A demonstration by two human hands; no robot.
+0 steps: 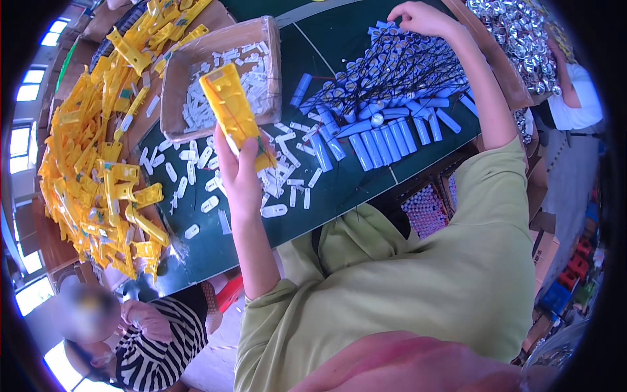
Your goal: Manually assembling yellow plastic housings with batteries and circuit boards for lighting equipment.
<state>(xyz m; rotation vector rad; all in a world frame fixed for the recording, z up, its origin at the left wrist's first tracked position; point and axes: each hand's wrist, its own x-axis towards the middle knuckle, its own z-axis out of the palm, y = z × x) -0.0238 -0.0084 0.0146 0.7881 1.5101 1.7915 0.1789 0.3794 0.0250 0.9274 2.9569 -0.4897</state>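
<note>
My left hand (243, 171) is closed around a long yellow plastic housing (230, 104), tilted up above the table with its hollow, ribbed inside showing. A thin reddish wire and a small green part show near its lower end. Out at the far right, my right hand (421, 17) reaches over the far edge of a pile of blue cylindrical battery cells (385, 72) with black wires. Its fingers are bent and apart, and I see no cell lifted in them. Small white plastic pieces (281, 173) lie scattered under and around my left hand.
A cardboard box (171, 98) of white pieces stands behind my left hand. Yellow housings (91, 189) are heaped along the left. Shiny silver parts (506, 39) fill a carton at the far right. A person in stripes (160, 340) sits at lower left; another person (575, 98) works at right.
</note>
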